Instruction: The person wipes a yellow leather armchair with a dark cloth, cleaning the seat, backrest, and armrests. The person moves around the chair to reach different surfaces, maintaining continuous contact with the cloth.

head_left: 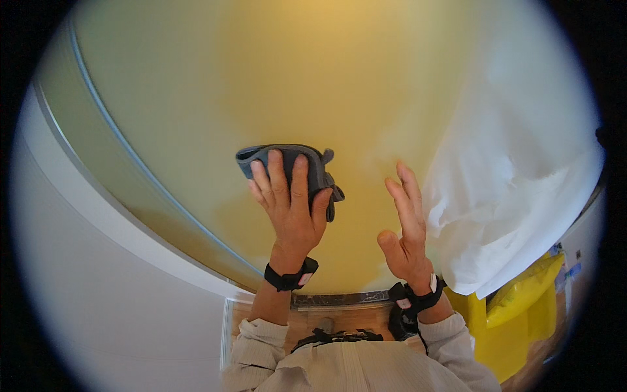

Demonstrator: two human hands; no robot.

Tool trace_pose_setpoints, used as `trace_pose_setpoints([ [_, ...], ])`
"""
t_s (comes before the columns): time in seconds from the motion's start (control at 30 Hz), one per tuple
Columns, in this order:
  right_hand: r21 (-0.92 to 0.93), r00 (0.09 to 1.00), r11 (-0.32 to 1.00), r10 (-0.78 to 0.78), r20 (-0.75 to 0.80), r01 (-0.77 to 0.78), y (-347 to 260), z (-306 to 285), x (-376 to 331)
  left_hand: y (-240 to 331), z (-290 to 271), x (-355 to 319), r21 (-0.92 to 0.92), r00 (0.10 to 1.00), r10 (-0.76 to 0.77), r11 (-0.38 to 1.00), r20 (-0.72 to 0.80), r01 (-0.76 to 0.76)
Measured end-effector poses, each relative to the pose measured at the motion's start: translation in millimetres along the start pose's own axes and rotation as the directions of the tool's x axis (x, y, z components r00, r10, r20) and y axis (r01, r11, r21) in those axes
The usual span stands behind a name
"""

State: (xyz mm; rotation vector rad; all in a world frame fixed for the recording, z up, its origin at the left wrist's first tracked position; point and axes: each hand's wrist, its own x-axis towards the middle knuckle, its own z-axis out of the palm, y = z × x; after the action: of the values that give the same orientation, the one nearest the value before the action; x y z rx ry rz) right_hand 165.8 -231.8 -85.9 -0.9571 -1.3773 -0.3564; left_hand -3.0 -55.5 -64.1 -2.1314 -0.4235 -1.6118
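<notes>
- A grey cloth (307, 171) lies bunched against the yellowish glass pane (196, 98), long axis roughly level, a loose corner hanging toward lower right
- The left hand (292, 208) presses it flat, fingers (277, 173) spread over the cloth
- Right of the cloth, the right hand (405, 228) is open, holding nothing, beside a white curtain (516, 170)

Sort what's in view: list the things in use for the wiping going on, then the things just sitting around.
In use:
left hand
grey cloth, pressed flat under that hand
yellowish pane being wiped
right hand, open, near the pane

Just there:
white curtain
yellow bag
white wall
wooden floor
</notes>
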Motion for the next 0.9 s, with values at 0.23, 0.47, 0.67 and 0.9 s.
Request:
trace_pose_setpoints([
  [0.23,0.029,0.994,0.999,0.012,0.108,-0.015,11,37,-32,-11,24,-123,0.032,0.995,0.011,0.999,0.1,-0.015],
  [0.47,-0.008,0.979,0.998,-0.065,0.192,0.067,14,48,-33,-40,9,-103,0.021,0.999,-0.001,1.0,0.04,0.0],
  [0.67,0.034,0.981,0.996,-0.087,0.176,0.082,10,47,-30,-46,-17,-62,0.012,0.994,-0.088,0.996,0.061,0.088],
  [0.9,0.003,0.963,0.998,-0.069,0.259,0.07,11,58,-52,-61,-8,-138,0.025,1.0,0.028,0.999,0.0,-0.028],
])
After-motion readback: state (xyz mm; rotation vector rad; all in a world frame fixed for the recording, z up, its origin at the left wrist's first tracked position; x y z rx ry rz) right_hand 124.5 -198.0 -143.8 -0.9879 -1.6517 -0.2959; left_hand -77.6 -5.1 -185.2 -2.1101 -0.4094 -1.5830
